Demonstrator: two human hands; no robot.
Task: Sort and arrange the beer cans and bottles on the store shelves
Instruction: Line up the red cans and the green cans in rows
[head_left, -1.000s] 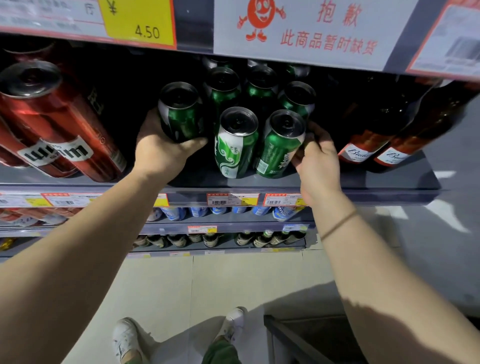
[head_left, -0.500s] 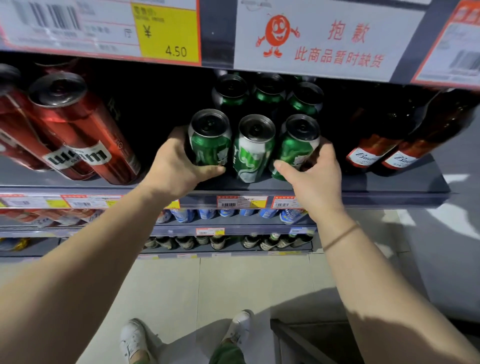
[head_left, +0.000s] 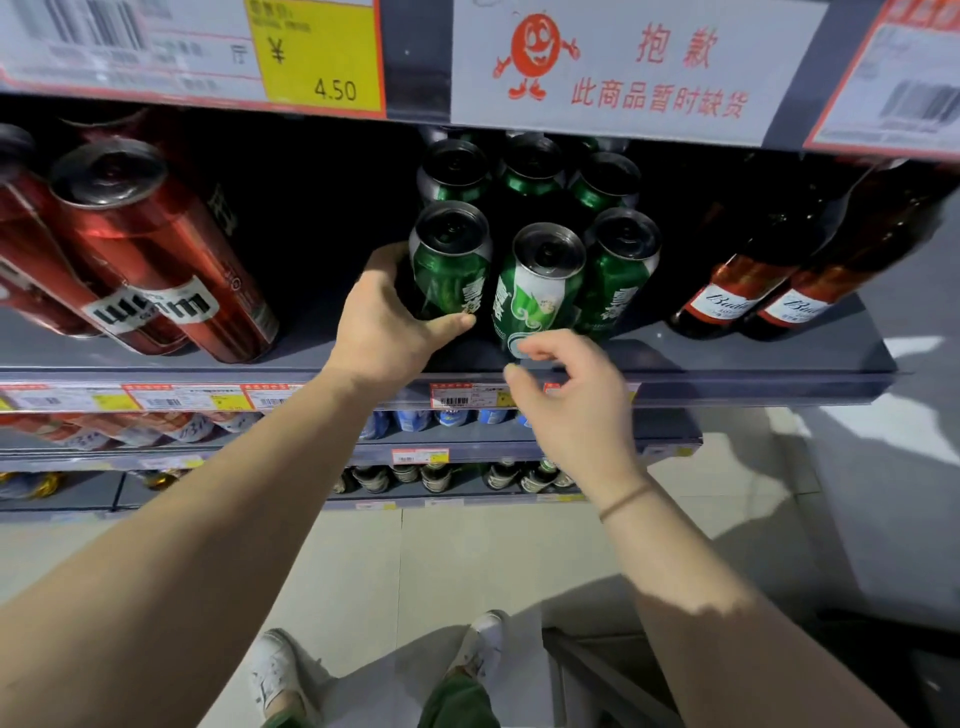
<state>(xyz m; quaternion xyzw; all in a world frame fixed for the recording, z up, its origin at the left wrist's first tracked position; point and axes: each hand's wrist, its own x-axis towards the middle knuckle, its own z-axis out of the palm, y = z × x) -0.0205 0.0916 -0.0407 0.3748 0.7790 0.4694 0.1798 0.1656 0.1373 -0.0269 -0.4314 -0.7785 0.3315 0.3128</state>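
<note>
The left green can (head_left: 451, 260) is gripped by the left hand (head_left: 387, 325) at the front of the grey shelf (head_left: 727, 358); the thumb is laid across the can's lower front, while the other fingers are wrapped round its far left side and are mostly hidden. The can is seen standing at the left end of the front row of three green cans. Just beside it, the middle green can (head_left: 540, 291), with a white and green label, is seen at the shelf's front edge, and the right green can (head_left: 621, 275) is set close against that one. More green cans (head_left: 530, 171) are ranked behind them in the shadow.

The right hand (head_left: 576, 405) is held below and in front of the middle can, free of any can; its fingers (head_left: 535, 351) are loosely curled and slightly parted, the tips lying just before the can's base. Whether the tips touch the can cannot be told.

Red cans (head_left: 150, 249) are seen well apart to the left on the same shelf, and brown bottles (head_left: 769, 270) with red labels are seen to the right. A yellow price tag (head_left: 317, 52) is fixed on the shelf edge above
</note>
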